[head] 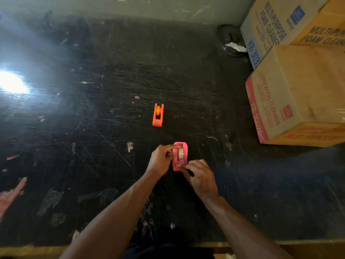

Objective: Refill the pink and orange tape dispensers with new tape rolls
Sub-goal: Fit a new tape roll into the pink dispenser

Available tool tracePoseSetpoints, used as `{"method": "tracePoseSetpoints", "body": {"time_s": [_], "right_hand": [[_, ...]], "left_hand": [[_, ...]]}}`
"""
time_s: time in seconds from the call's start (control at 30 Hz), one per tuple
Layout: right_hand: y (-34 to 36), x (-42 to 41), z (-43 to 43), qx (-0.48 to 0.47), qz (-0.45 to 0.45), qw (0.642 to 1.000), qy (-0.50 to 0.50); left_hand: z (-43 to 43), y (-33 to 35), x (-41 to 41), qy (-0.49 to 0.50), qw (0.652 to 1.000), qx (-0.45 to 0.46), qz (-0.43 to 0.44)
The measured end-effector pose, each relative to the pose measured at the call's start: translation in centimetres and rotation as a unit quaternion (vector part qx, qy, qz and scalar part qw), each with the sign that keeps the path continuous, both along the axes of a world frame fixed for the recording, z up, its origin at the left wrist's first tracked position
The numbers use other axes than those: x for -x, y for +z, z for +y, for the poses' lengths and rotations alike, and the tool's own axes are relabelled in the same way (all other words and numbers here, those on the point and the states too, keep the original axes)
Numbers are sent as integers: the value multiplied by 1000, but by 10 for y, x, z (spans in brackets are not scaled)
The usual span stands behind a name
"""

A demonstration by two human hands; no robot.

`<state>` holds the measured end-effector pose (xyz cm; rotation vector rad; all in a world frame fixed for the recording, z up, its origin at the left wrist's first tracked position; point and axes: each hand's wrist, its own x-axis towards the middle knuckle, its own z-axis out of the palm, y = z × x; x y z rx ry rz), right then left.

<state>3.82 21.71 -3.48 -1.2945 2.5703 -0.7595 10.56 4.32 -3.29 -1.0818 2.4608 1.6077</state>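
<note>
— Pink tape dispenser [179,157]?
— Standing on the scratched black table [93,128], near the front edge, pale tape roll [180,153] seated inside.
— Left hand [162,159]?
— Closed around the dispenser's left side, fingertips over the top by the roll.
— Right hand [200,177]?
— Fingers pinched together at the cutter end — touching the tape strip there, by the look of it.
— Orange tape dispenser [158,115]?
— Farther back, well apart from both hands, yellowish roll inside.
— Elsewhere?
— Cardboard boxes [296,94] stacked at the right.
</note>
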Motion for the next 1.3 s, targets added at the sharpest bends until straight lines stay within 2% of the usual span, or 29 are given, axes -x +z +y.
{"method": "tracePoseSetpoints", "body": {"time_s": [0.53,0.63,0.83,0.97,1.1,1.3], "right_hand": [[2,-11,10,-56,56,996,30],[4,-19,14,-62,12,998,5],[9,-35,12,-6,-59,994,-89],[15,-42,1,6,-147,970,-196],[13,-51,-17,-2,-204,948,-243],[3,-52,-41,4,-228,924,-308]], "left_hand": [[1,-1,2,5,1000,7,-3],[2,0,2,9,1000,13,0],[3,2,0,10,999,30,7],[-2,3,-4,28,999,34,14],[-12,5,-5,103,994,40,16],[-38,-1,-9,164,978,125,-31]]}}
